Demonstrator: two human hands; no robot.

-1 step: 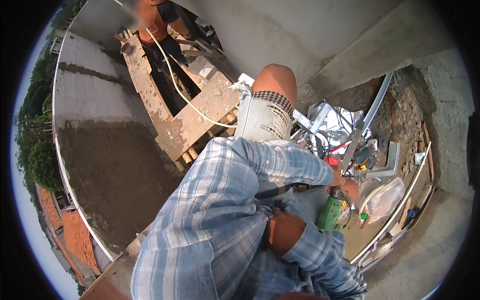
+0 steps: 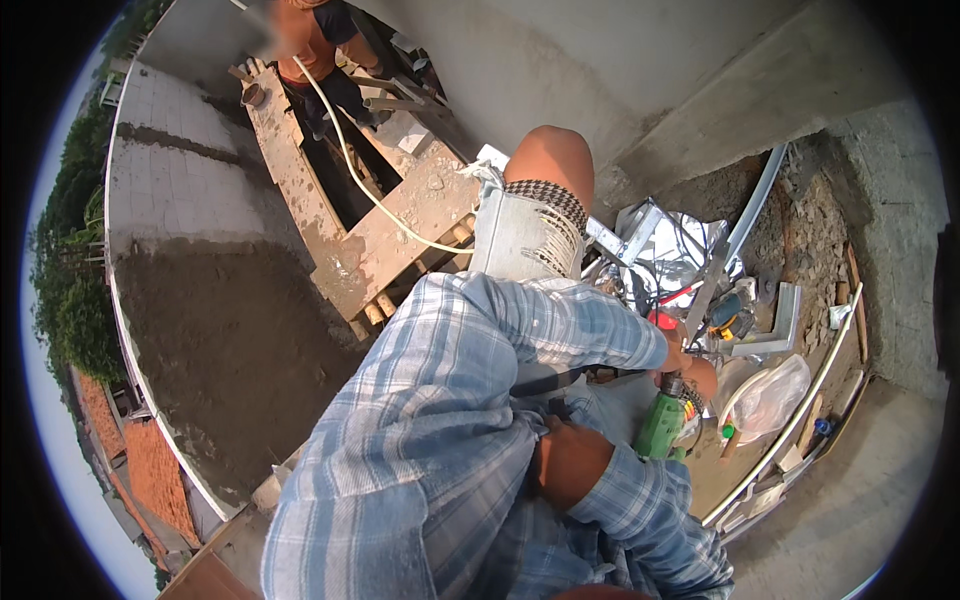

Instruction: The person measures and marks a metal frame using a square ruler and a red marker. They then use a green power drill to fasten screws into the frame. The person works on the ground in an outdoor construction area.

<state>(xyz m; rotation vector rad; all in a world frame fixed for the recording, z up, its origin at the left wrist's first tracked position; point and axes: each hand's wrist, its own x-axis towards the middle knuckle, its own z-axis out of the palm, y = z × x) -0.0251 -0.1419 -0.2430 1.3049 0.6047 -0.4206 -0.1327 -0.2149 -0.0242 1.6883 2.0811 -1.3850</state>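
In a blue plaid sleeve, my left hand [image 2: 676, 357] reaches across to the right, beside my bent knee. Its fingers look curled around the dark upper end of a green power tool [image 2: 658, 428], partly hidden by hand and knee. A long grey metal strip [image 2: 710, 290] rises just beyond this hand; whether they touch is unclear. My right hand [image 2: 570, 462] rests low at my lap, against folds of my plaid shirt [image 2: 400, 400]. Its fingers are tucked out of sight. A red object [image 2: 662, 320] shows beside the left wrist.
Cables and shiny foil-like sheeting [image 2: 680, 245] lie past my left hand. A blue-and-yellow tool [image 2: 728, 310], a white angled profile [image 2: 780, 325] and a clear plastic bag [image 2: 775, 395] sit to the right. Far left, another person [image 2: 320, 50] stands by wooden boards [image 2: 385, 245] with gaps; a hose [image 2: 350, 160] crosses them.
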